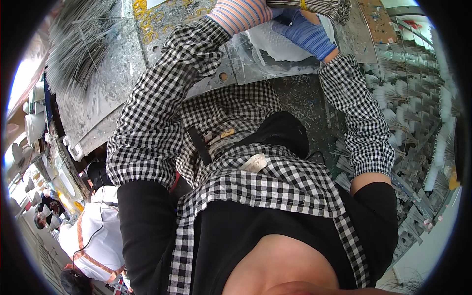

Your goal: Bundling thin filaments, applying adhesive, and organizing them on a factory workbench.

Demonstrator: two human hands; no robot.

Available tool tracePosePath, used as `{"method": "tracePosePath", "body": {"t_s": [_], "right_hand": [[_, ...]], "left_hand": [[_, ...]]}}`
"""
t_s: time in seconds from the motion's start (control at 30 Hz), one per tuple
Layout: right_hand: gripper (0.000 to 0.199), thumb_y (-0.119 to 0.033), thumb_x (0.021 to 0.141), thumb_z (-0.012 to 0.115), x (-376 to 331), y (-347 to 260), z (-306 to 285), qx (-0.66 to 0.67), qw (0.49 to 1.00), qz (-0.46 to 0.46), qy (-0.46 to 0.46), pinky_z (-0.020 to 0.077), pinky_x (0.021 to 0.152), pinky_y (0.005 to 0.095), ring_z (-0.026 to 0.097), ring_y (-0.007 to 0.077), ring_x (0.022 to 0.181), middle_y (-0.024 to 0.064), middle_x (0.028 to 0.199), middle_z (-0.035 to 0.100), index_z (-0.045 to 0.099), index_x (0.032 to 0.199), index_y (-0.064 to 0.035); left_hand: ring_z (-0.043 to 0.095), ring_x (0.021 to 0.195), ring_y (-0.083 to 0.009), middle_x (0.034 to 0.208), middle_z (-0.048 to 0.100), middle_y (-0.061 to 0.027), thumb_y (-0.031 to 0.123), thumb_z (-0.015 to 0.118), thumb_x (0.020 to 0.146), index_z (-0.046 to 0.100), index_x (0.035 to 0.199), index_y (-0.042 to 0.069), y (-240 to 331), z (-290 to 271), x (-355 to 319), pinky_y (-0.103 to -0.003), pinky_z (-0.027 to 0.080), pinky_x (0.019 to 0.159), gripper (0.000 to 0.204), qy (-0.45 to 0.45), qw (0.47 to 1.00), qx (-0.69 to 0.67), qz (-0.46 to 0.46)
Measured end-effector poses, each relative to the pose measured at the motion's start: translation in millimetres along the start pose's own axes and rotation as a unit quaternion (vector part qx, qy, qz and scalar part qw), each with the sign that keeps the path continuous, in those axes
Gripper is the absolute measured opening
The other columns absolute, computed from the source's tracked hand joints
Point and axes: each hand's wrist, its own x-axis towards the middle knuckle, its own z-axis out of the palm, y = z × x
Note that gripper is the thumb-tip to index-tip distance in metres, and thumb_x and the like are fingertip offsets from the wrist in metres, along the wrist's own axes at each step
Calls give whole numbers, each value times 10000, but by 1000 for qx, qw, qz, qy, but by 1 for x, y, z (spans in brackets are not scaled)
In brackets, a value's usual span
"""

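Observation:
A bundle of thin metal wires (328, 8), bound by a yellow rubber band, lies across the top edge of the head view. My left hand (244, 14), in a pink, orange and blue striped glove, is closed round the bundle's left end; its fingertips are partly cut off by the picture's edge. Just below the bundle, my right hand (306, 33) wears a blue glove and is closed against it, with some bare skin showing beside the wires. Under both hands a whitish, translucent sheet (282, 44) rests on the metal worktable (196, 87).
Loose grey wires (81, 44) are heaped on the table's left. Yellow rubber bands (146, 27) lie scattered near the top. On the right stands a rack (408, 118) filled with wire bundles. A person in white (98, 236) is behind at the lower left.

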Motion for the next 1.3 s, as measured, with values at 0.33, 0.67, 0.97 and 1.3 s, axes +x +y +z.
{"method": "tracePosePath", "body": {"t_s": [0.33,0.67,0.97,1.3], "right_hand": [[540,-567,938,551,4,-7,-8,-108,975,141,-137,539,967,361,689,251,1064,63,1174,721,641,1280,-158],[590,-620,939,509,-2,8,6,-120,973,148,-132,524,987,405,676,297,1078,111,1183,707,642,1280,-157],[703,-693,903,502,3,12,-1,-83,974,149,-150,493,1025,424,653,328,1122,162,1235,675,598,1343,-152],[698,-669,943,452,5,-5,-1,-116,944,226,-211,520,982,438,669,347,1079,187,1165,692,592,1338,-111]], "left_hand": [[593,1015,-321,1021,679,-73,225,814,634,656,1058,133,1,3,1,-445,487,896,462,-16,1000,7,14],[597,1021,-326,1002,680,-84,209,805,629,657,1036,138,4,9,-3,-444,498,892,439,-9,1000,8,23],[596,1007,-318,1005,675,-72,212,808,627,650,1040,145,2,1,-1,-444,498,882,448,0,999,16,28],[599,987,-310,975,670,-63,215,805,610,647,1027,147,1,8,-6,-442,500,873,451,-8,999,21,27]]}}
